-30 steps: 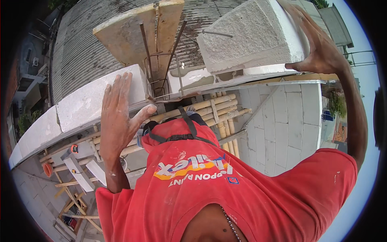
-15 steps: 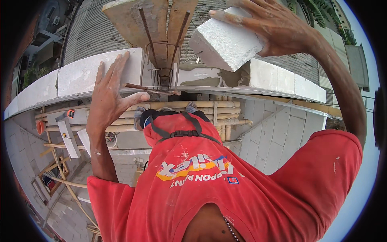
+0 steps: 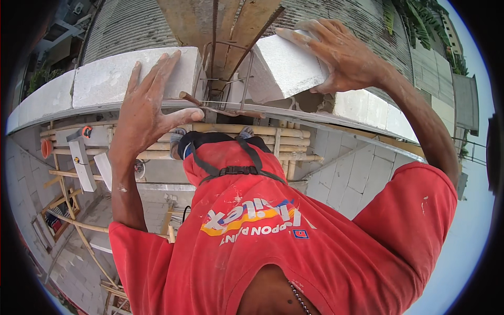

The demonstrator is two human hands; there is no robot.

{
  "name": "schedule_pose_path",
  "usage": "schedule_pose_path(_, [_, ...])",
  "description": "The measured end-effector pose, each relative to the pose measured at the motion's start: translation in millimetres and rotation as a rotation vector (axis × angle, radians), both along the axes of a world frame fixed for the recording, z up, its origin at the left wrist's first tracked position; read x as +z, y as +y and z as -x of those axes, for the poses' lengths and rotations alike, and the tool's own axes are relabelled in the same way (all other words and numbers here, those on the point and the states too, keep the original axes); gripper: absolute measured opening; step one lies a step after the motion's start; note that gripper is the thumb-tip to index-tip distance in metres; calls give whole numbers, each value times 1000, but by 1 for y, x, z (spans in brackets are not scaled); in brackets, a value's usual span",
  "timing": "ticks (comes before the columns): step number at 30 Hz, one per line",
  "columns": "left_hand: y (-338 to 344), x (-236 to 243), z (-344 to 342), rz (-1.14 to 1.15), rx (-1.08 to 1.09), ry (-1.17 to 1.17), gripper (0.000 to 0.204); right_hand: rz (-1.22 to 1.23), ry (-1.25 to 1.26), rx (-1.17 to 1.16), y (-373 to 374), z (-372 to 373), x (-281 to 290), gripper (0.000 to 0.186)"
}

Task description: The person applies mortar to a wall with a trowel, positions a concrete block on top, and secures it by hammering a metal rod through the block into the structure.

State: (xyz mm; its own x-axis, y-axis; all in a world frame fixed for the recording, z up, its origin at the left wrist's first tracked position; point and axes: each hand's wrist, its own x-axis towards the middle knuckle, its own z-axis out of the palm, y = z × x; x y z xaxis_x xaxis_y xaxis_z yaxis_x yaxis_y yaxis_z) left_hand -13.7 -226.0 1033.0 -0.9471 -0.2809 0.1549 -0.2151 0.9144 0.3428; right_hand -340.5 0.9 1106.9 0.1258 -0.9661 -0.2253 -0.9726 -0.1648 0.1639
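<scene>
My left hand (image 3: 144, 107) lies with fingers spread against a white block (image 3: 97, 79) on the wall's top, dusty with white powder. My right hand (image 3: 342, 60) grips another white block (image 3: 283, 68) from above and its right side, tilted over grey mortar (image 3: 314, 103) on the wall. Between the two blocks stands a cage of rusty steel bars (image 3: 244, 89), with stained boards (image 3: 226, 23) behind it. A short rusty bar (image 3: 191, 100) juts out near my left thumb.
Bamboo scaffolding (image 3: 294, 149) is under my feet. A long white board (image 3: 82, 165) and an orange-handled tool (image 3: 86, 132) lie below at left, near an orange bucket (image 3: 47, 149). Corrugated roofing (image 3: 131, 31) lies beyond the wall, with foliage (image 3: 420, 21) at far right.
My right hand has brought the block inward from the right, tilted, down toward the mortar beside the bar cage. My left hand stays on the left block.
</scene>
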Motion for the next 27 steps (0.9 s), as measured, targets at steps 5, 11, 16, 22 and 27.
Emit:
schedule_pose_path(5, [4,-1,5,-41,-26,-13,110,126,-144,-93,-3,-9,-7,112])
schedule_pose_path(11, [4,-4,4,-4,11,-7,110,157,-217,-256,14,-25,-28,110])
schedule_pose_path(16, [0,-7,2,-4,-2,-3,108,207,-268,-259,28,-36,-53,114])
schedule_pose_path(22, [1,-3,5,-15,-12,-11,106,140,-228,-290,34,-45,-72,113])
schedule_pose_path(27, [2,-5,3,-15,8,-24,106,133,-244,-323,33,-46,-75,114])
